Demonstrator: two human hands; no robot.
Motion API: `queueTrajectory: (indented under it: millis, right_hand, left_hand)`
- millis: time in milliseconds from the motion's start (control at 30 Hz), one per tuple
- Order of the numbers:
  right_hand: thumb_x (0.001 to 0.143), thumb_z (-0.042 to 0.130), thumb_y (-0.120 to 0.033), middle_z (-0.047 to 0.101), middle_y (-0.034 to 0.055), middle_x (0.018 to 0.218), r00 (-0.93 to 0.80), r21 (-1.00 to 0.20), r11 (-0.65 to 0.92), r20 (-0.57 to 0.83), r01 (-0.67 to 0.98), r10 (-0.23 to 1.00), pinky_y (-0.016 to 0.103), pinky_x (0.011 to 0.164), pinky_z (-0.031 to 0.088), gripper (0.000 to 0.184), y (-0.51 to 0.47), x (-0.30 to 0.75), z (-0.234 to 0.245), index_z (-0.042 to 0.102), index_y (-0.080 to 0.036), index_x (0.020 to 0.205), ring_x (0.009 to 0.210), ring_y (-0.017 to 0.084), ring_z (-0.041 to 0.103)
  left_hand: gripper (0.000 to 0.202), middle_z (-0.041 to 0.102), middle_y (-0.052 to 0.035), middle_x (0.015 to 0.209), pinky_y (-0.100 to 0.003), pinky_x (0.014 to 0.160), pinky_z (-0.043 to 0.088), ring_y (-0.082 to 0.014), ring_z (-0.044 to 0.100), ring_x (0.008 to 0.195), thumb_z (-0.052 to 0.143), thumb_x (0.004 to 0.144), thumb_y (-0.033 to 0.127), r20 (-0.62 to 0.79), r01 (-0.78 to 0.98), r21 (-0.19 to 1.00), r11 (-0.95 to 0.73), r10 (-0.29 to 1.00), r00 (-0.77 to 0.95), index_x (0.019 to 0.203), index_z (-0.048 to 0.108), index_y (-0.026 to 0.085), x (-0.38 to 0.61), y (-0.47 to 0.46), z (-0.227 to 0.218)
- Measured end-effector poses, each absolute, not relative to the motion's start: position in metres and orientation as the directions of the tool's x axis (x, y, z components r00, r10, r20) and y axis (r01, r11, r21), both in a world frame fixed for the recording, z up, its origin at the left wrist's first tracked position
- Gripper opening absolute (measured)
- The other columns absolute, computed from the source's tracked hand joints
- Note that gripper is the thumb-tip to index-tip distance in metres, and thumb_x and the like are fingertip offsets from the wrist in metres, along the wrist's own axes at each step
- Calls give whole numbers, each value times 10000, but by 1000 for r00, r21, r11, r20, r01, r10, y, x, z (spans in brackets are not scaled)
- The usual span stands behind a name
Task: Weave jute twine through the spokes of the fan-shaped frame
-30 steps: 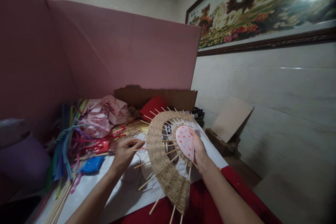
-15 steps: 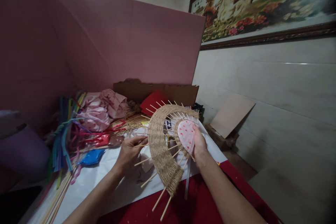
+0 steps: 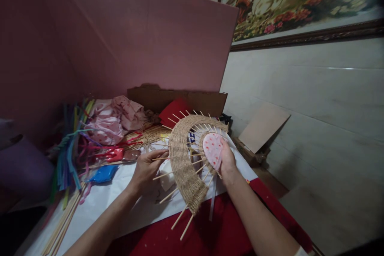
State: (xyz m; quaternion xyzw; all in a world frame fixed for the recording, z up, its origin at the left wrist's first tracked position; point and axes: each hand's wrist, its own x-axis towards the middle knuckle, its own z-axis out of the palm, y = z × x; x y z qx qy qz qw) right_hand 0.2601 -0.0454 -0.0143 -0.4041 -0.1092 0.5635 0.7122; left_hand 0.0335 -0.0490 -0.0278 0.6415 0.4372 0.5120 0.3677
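A half-round woven twine fan [image 3: 181, 150] on thin wooden sticks is held above the table, tilted. At its core is a half-disc of pink dotted fabric [image 3: 212, 150], edged with twine; bare stick lengths separate it from the wide woven band. My right hand [image 3: 229, 164] is closed on the fabric core from the right, thumb on top and the other fingers mostly hidden behind. On the left, my left hand [image 3: 148, 168] pinches at the band's outer edge, where the sticks poke out; its fingertips are partly hidden there.
White sheeting [image 3: 126, 204] and a red cloth [image 3: 216, 236] cover the table. Left lie pipe cleaners [image 3: 70, 160], a blue packet [image 3: 104, 173], pink dotted fabric [image 3: 106, 128] and loose sticks [image 3: 64, 224]. Cardboard [image 3: 198, 102] stands behind, before a pink panel [image 3: 150, 40]; a tiled wall [image 3: 330, 128] is right.
The whole view has shifted slightly. The fan stays in both hands, and its lower end sits a little higher in the picture; the left hand's fingers have shifted slightly at the outer edge.
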Motion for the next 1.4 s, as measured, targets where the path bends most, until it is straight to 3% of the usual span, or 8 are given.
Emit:
queueTrajectory:
  millis: [567, 833, 1000, 1233, 1400]
  right_hand:
    - [803, 397, -335, 686, 87, 843, 244, -709, -25, -276, -705, 930, 337, 796, 475, 366, -53, 255, -7, 588, -112, 1021, 854, 188, 624]
    - [767, 464, -353, 683, 84, 867, 163, -713, -61, -242, -698, 956, 353, 752, 487, 362, -54, 253, -11, 585, -123, 1019, 833, 201, 629]
    - [767, 468, -340, 685, 93, 848, 178, -743, -61, -238, -666, 955, 348, 754, 488, 353, -55, 251, -10, 590, -112, 1007, 833, 206, 630]
    - [775, 468, -304, 683, 96, 862, 152, -747, -80, -237, -660, 960, 343, 758, 487, 311, -55, 249, -9, 596, -108, 980, 822, 205, 634]
    - [758, 500, -300, 680, 113, 867, 104, -734, -130, -265, -667, 959, 346, 741, 494, 338, -55, 249, -11, 575, -93, 1014, 809, 211, 639]
  left_hand:
    - [251, 700, -56, 747, -275, 664, 459, -194, 612, 739, 620, 665, 381, 354, 158, 923, -350, 935, 6, 751, 704, 160, 23, -45, -23]
    - [256, 664, -24, 626, -241, 583, 425, -162, 575, 631, 612, 666, 393, 392, 241, 896, -372, 919, -38, 673, 690, 149, 16, -45, -17]
    - [265, 680, -35, 676, -242, 584, 427, -172, 585, 646, 602, 669, 413, 417, 331, 866, -374, 907, -65, 698, 691, 165, 11, -45, -15]
    - [244, 678, -32, 684, -223, 564, 402, -159, 586, 638, 573, 701, 397, 527, 488, 762, -425, 846, -86, 717, 686, 181, -1, -44, -8]
    - [242, 615, -14, 576, -218, 519, 329, -127, 512, 528, 576, 701, 410, 685, 764, 468, -444, 729, 4, 640, 644, 186, -8, -47, 0]
